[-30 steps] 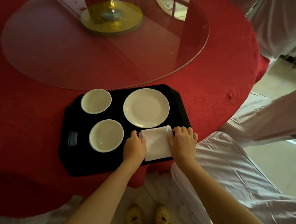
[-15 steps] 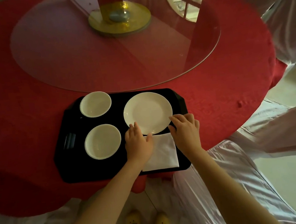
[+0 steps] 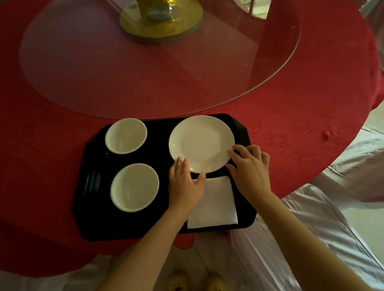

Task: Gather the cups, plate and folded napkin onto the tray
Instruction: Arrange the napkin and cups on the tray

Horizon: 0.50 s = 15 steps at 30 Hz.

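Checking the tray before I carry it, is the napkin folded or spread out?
Folded. The napkin lies as a compact white square on the tray, just below the plate.

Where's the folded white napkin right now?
In the head view, the napkin lies flat in the near right corner of the black tray, just below the plate, between the left hand and right hand.

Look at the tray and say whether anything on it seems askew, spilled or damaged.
Nothing stands out. On the black tray two white cups sit upright and empty, the plate lies flat, and the folded napkin lies square at the near edge. The left hand and right hand touch the plate's rim.
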Each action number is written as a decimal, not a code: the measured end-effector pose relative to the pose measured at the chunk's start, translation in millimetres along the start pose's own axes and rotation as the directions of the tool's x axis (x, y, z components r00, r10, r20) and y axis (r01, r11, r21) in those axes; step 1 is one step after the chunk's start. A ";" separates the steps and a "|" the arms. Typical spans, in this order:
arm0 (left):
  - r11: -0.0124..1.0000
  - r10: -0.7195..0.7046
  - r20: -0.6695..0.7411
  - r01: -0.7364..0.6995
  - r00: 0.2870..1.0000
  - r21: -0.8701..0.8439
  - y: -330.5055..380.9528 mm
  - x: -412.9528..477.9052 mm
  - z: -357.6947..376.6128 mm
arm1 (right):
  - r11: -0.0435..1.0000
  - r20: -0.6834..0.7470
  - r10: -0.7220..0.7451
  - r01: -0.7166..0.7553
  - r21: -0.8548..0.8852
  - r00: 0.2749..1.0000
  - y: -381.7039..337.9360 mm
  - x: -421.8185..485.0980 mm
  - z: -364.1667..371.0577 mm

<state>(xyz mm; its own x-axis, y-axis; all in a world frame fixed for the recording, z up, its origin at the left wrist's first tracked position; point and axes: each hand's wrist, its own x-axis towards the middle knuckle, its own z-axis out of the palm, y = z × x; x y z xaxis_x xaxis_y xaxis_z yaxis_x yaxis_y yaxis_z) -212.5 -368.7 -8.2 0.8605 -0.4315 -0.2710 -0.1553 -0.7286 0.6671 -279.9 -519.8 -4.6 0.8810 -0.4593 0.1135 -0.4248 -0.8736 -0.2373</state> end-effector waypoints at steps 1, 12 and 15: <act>1.000 0.006 -0.001 -0.006 1.000 0.001 0.1 1.4 0.5 | 1.000 -0.003 0.003 -0.003 0.003 1.000 0.8 0.6 0.2; 0.936 0.260 -0.041 -0.242 0.965 0.256 -7.1 -58.5 -0.9 | 0.977 -0.086 -0.019 0.037 0.209 0.996 -19.3 -44.6 -21.0; 0.848 0.243 0.096 -0.259 0.965 0.462 -16.7 -73.0 10.3 | 0.974 0.134 -0.191 0.170 0.152 0.972 -35.0 -71.4 -11.9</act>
<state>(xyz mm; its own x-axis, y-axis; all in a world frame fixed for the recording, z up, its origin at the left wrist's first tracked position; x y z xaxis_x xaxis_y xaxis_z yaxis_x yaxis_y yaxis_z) -277.7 -330.5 -6.7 0.7465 -0.6444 -0.1659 -0.5789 -0.7519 0.3156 -330.4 -458.3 7.1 0.9658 -0.2581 0.0260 -0.2321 -0.9043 -0.3583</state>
